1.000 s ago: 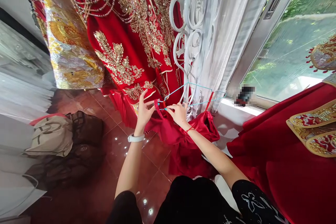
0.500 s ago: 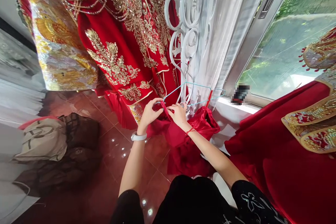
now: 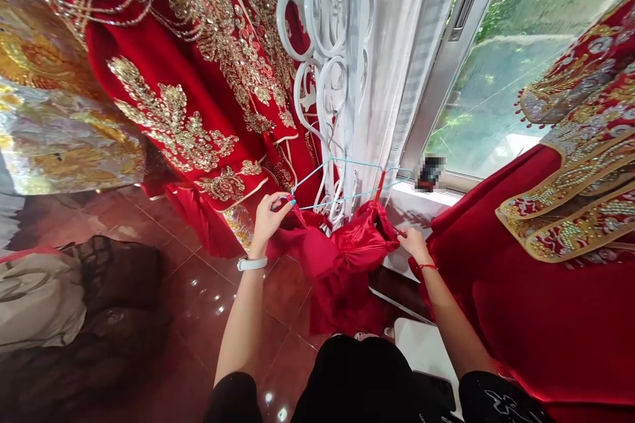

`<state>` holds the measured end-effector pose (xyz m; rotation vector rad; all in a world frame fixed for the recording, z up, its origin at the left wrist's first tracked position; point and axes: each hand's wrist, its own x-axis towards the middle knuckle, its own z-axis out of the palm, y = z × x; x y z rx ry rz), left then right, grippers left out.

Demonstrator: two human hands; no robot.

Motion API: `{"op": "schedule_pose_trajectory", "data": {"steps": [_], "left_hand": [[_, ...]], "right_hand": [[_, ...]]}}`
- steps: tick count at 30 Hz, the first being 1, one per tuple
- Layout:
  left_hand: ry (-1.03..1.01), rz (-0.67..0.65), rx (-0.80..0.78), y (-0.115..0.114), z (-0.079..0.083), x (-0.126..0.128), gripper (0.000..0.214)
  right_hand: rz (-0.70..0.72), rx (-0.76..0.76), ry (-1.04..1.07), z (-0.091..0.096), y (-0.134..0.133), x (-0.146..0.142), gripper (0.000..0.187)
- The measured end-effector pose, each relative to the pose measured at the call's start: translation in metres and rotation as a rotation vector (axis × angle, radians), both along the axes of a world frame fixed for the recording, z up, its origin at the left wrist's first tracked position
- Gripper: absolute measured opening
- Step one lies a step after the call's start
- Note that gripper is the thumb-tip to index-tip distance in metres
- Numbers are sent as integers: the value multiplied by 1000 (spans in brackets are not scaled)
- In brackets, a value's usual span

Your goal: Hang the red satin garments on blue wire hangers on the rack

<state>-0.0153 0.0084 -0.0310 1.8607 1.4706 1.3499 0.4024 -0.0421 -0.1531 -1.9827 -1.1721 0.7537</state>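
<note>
A red satin dress (image 3: 364,238) hangs in front of me from a thin light-blue wire hanger (image 3: 354,160). One narrow red strap (image 3: 381,185) loops over the hanger's right side. My left hand (image 3: 270,219), with a white band on its wrist, pinches the dress's other strap (image 3: 298,213) close to the hanger's left end. Out to the right, my right hand (image 3: 415,244) has its fingers closed on a thin strip at the dress's right edge. The fingertips partly cover that strip, so its exact shape is hard to see.
A white scrollwork stand (image 3: 327,89) rises behind the hanger. Gold-embroidered red garments (image 3: 173,119) hang at left, another embroidered red garment (image 3: 540,211) at right. A window (image 3: 476,106) is behind. Bags (image 3: 44,297) lie on the tiled floor; a white seat (image 3: 421,347) stands below.
My right hand has left the strap beside my left hand and moved right to the dress's other edge. My left hand still grips the left strap. The view has shifted right.
</note>
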Motion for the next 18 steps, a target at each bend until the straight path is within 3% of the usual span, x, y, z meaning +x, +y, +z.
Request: {"op": "schedule_pose_trajectory", "data": {"steps": [4,10,14,18], "left_hand": [[-8,-13,-18,6,-1,-3,29],[-2,-21,-14,8,-4,-2,30],[-14,-4,-8,7,-4,-2,29],[3,-8,2,5,-1,-4,28]], "right_hand": [[15,11,156,24,-1,25,17],[92,192,920,69,-12,30,14],[-42,134,1175,61,-33,18,20],[-205,118,1202,40,-49,21,18]]}}
